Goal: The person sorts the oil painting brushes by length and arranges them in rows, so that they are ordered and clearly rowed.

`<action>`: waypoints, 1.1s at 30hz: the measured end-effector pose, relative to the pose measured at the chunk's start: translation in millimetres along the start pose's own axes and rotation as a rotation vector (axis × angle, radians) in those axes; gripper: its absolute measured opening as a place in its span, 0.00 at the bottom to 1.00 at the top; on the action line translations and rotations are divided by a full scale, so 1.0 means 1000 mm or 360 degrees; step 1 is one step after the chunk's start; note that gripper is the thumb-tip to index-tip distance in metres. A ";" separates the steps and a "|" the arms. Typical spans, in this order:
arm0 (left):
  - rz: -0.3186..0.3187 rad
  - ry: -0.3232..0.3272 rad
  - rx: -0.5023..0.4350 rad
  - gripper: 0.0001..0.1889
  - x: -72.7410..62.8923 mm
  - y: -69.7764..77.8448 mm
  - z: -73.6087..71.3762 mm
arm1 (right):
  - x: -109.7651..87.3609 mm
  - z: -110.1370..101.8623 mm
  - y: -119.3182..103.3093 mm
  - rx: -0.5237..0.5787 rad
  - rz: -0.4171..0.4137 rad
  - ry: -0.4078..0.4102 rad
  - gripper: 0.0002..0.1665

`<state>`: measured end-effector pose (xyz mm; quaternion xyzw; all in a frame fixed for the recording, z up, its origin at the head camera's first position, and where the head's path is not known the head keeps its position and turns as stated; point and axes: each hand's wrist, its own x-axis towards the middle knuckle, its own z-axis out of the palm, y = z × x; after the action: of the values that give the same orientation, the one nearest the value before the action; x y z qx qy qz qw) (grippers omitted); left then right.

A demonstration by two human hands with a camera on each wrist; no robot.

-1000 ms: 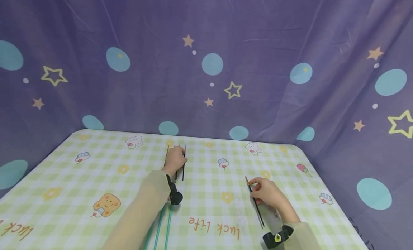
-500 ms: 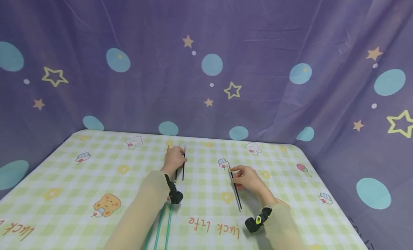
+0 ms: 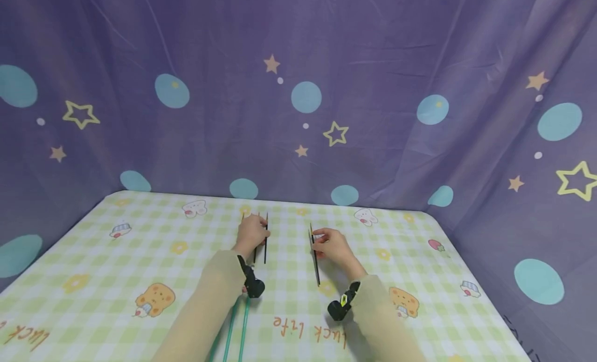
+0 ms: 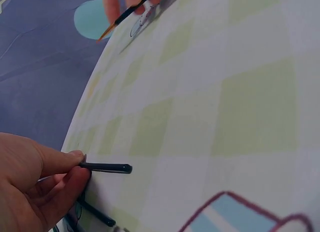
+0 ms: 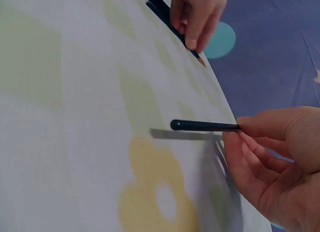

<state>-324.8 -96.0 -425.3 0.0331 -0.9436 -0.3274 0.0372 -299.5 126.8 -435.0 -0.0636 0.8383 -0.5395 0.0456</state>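
Note:
My left hand (image 3: 251, 233) is at the far middle of the table, over several slim dark paintbrushes laid roughly side by side. Its thumb and finger pinch the rightmost paintbrush (image 3: 266, 252), whose dark handle end (image 4: 112, 168) sticks out in the left wrist view. The hand hides parts of the other paintbrushes (image 4: 97, 213). To the right, my right hand (image 3: 337, 248) holds another paintbrush (image 3: 316, 266) between thumb and fingertips. In the right wrist view that brush's handle (image 5: 202, 125) hovers above the cloth, its shadow beneath. Its tip looks orange in the left wrist view.
Thin teal sticks (image 3: 244, 325) lie at the front, partly under my left sleeve. A checked cloth (image 3: 289, 294) with printed cartoons covers the table. Behind it hangs a purple curtain (image 3: 224, 128) with stars and dots. A black camera is strapped to each wrist.
My right hand has carried its paintbrush leftward and away from me, closer to the left hand. The left hand stays at the row of paintbrushes, almost still.

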 end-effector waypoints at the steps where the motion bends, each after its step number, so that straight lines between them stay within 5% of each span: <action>1: -0.0007 -0.0004 -0.0006 0.17 0.000 0.000 0.000 | 0.002 0.003 -0.001 0.0012 -0.0008 0.0001 0.22; 16: -0.0019 -0.0030 -0.0030 0.16 0.002 -0.002 -0.001 | 0.025 0.041 -0.017 0.0084 0.0076 0.0114 0.20; 33: -0.0004 -0.0022 0.0030 0.16 0.002 -0.002 -0.001 | 0.044 0.079 -0.034 0.0063 0.0020 0.0189 0.16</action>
<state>-326.9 -98.1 -425.7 0.0325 -0.9469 -0.3186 0.0300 -329.5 34.9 -437.5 -0.0253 0.8291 -0.5585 0.0004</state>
